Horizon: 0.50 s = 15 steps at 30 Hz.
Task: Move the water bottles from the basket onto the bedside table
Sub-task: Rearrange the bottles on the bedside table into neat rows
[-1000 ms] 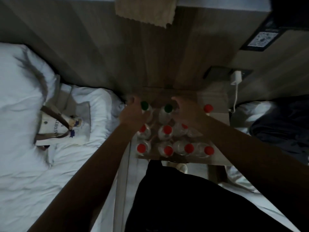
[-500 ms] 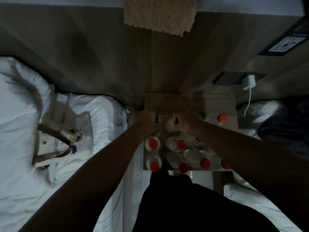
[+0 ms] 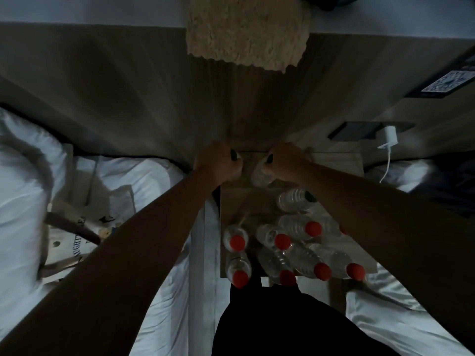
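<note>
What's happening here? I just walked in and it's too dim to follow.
A person stands over a small wooden bedside table between two white beds. Each hand grips a clear plastic water bottle with a dark green cap: the left hand and the right hand, both at the table's far edge by the wall. Red-capped clear plastic bottles already crowd the near part, and another green-capped bottle stands behind them.

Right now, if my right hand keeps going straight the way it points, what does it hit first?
Probably the wooden wall panel behind the bedside table. The right hand, closed on a bottle, points toward it with nothing visible between, though depth is hard to judge in this dim picture.
</note>
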### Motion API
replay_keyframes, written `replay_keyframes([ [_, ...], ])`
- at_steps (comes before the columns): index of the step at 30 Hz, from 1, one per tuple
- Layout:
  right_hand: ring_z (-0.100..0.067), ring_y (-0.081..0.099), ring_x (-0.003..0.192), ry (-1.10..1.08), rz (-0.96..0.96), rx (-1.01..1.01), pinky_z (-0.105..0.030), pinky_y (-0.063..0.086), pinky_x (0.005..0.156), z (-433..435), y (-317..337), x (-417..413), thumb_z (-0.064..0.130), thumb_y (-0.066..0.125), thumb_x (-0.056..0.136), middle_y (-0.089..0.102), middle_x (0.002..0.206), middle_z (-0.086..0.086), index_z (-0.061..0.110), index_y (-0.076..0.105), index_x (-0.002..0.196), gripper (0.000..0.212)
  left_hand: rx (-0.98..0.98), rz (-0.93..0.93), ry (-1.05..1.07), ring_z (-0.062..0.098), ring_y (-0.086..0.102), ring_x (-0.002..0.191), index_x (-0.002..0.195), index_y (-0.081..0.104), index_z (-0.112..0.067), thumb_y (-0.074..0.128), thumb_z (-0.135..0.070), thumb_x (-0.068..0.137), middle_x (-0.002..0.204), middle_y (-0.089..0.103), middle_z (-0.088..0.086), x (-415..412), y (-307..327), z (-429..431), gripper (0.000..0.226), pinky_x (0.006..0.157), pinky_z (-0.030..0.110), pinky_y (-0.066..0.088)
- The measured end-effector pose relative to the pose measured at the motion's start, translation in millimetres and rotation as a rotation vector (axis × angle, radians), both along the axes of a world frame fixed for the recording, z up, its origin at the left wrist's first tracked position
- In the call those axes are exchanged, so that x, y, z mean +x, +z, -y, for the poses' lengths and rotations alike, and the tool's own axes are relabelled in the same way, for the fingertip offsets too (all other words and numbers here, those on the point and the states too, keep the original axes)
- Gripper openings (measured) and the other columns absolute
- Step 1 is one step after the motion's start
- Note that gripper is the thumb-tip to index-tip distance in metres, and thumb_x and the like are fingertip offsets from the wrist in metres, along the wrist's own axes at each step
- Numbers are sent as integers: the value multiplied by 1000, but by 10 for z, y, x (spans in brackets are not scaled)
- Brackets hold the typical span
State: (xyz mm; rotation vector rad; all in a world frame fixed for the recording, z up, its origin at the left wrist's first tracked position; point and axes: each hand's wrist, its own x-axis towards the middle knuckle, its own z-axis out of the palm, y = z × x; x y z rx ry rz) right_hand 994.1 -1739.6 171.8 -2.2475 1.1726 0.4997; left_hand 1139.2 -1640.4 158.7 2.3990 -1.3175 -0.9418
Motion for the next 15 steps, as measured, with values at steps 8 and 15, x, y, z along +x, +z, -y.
replay_keyframes([
  [8,-17,42,54,-197,53,25,-24,29,47,196,-72,224,17,57,84,42,60,-3,18,39,57,32,-42,-77,116,26,61,76,74,56,-10,59,-34,84,75,58,8,79,-177,348,26,70,34,49],
  [15,-32,62,93,-271,72,-42,-34,48,71,225,-150,421,28,59,86,65,93,-13,9,64,91,20,-59,-49,168,22,51,61,58,45,-18,58,-27,84,58,46,1,67,-265,510,30,68,35,50],
])
